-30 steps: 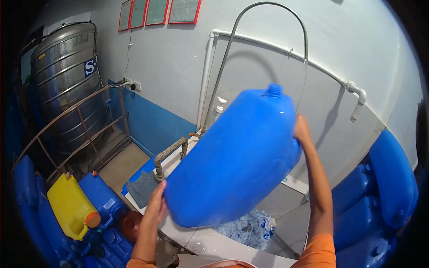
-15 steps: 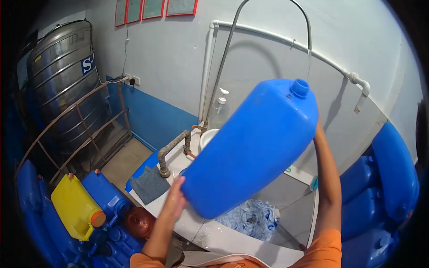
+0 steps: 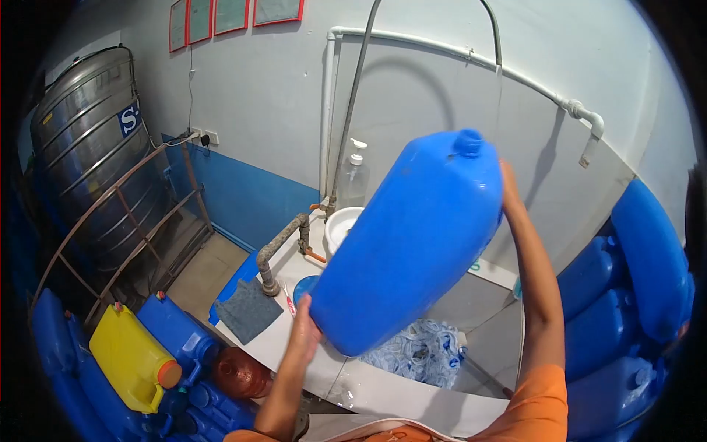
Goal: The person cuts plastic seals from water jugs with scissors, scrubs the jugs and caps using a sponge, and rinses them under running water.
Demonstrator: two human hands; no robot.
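Observation:
A large blue plastic water jug [image 3: 412, 236] is held tilted over the sink [image 3: 479, 324], its uncapped mouth at the top right. My left hand [image 3: 303, 335] is closed against the jug's lower left end. My right hand [image 3: 508, 188] grips the upper right side near the mouth, its fingers partly hidden behind the jug. Below lies a wet, pale blue and white stringy bundle [image 3: 423, 357] in the sink. Behind the jug, a thin trickle falls from the curved grey spout [image 3: 497, 55].
On the counter are a grey cloth [image 3: 250, 313], a rusty pipe [image 3: 272, 258], a white bowl [image 3: 340, 225] and a clear pump bottle [image 3: 354, 180]. Lower left, a yellow jug [image 3: 132, 357] stands among blue ones; more blue jugs [image 3: 652, 269] are stacked right. A steel tank [image 3: 88, 155] stands behind a rail.
The jug has shifted slightly left and turned a little more upright, with both hands still on it. The whole view has also shifted slightly.

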